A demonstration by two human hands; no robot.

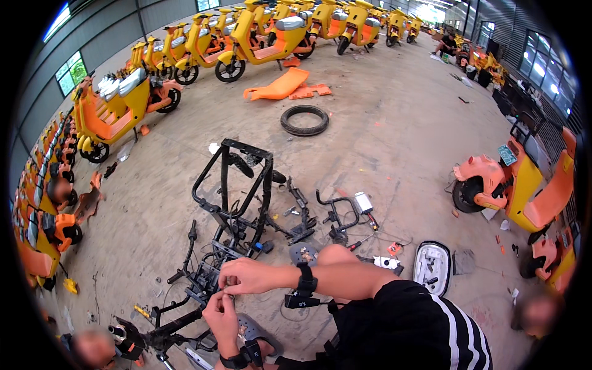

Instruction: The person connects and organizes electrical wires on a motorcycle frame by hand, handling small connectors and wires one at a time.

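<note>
- Grey-brown concrete floor (394,160) spreads wide on my feed, scuffed and stained, bending toward the fisheye rim.
- Nearest me, the black scooter frame (267,185) sits on that floor, left of centre, its tall rear loop upright.
- I have the right hand (243,276) over the frame's middle, the left hand (221,314) just below; the fingertips of both draw together, nearly meeting. I cannot tell what, if anything, they pinch.
- Loose parts litter the concrete right of the frame: a white box (363,202), a bent black tube rack (336,213), a white shell with a dark rim (425,262).
- Farther out I see a black tyre (306,131) lying flat and, beyond it, an orange panel (280,85).
- Yellow-and-orange scooters (265,40) line the far side and the left; another scooter (524,179) stands at right.
- Grey ribbed walls (111,28) enclose the hall, with a window (72,74) at left; a seated person (447,44) is far off at upper right.
</note>
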